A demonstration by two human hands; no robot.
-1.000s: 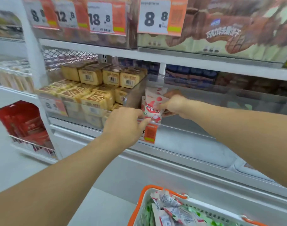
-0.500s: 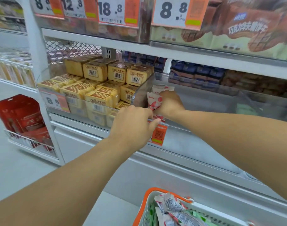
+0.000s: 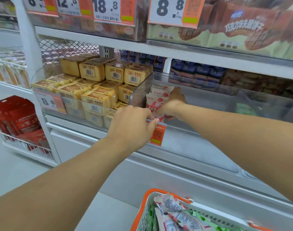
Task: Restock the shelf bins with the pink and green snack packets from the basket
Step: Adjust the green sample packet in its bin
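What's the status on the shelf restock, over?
Right hand inside clear bin, holding pink packets upright. Left hand gripping the bin's front lip. Basket below, pink and green packets left inside. Nothing in the way.

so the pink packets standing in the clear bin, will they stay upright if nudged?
Probably not alone: the pink packets look like thin, soft pouches, and the right hand steadies them. Likely light and floppy; those in the basket lie crumpled. The glossy film may slide on the clear bin.
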